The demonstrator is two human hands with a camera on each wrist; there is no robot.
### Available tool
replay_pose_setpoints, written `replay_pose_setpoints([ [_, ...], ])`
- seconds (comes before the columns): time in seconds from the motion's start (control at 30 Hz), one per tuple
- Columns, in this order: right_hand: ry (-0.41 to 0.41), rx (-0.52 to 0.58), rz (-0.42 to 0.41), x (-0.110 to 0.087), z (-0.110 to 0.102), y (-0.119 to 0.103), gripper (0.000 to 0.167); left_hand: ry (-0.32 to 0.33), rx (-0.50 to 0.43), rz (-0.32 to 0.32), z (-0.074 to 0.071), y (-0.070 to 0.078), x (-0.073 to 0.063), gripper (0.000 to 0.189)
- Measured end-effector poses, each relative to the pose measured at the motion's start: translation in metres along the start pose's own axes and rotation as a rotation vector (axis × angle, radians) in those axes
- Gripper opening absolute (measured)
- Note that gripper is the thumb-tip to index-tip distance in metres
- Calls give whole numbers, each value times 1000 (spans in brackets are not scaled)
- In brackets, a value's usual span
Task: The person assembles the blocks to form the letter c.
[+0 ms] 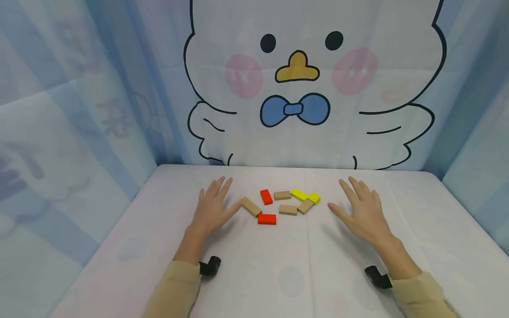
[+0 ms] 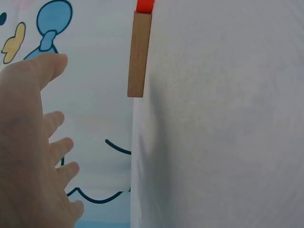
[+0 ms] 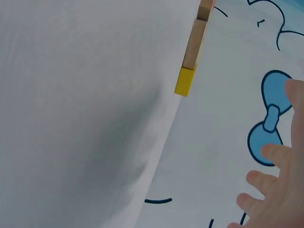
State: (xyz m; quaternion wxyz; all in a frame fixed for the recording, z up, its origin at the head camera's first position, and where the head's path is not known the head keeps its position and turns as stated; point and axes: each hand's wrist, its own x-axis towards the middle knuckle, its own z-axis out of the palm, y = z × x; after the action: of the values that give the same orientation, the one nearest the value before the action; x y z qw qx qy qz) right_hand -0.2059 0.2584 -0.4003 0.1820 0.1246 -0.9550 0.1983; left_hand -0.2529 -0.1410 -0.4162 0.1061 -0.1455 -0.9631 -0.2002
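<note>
Small wooden blocks lie in a loose group on the table between two hands. A red block (image 1: 267, 219) is nearest the person, with another red block (image 1: 266, 197) behind it. Plain wood blocks include a long one (image 1: 251, 207) at the left and one (image 1: 288, 210) in the middle. Two yellow blocks (image 1: 298, 194) lie at the right rear, beside a tilted plain block (image 1: 305, 206). My left hand (image 1: 211, 208) hovers left of the group, fingers spread, thumb tip near the long plain block. My right hand (image 1: 363, 214) is held right of the group, fingers spread and holding nothing.
The white table (image 1: 278, 274) carries a pale cloth. A curtain (image 1: 294, 145) with a cartoon character hangs behind it, and more curtain (image 1: 79, 132) closes the left side. Black wrist cameras (image 1: 210, 266) sit at both cuffs.
</note>
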Motion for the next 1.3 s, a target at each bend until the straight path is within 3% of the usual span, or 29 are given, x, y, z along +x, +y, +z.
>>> replay_pose_setpoints([
  [0.3, 0, 11, -12, 8, 7, -13, 75, 30, -67, 0, 10, 5, 8, 75],
  [0.6, 22, 56, -61, 19, 18, -27, 72, 69, -156, 60, 18, 5, 12, 71],
  [0.83, 37, 93, -89, 27, 28, -36, 71, 44, -236, 62, 23, 5, 13, 71],
  [1.3, 50, 172, -122, 38, 44, -57, 68, 28, -310, 38, 32, 3, 16, 67],
])
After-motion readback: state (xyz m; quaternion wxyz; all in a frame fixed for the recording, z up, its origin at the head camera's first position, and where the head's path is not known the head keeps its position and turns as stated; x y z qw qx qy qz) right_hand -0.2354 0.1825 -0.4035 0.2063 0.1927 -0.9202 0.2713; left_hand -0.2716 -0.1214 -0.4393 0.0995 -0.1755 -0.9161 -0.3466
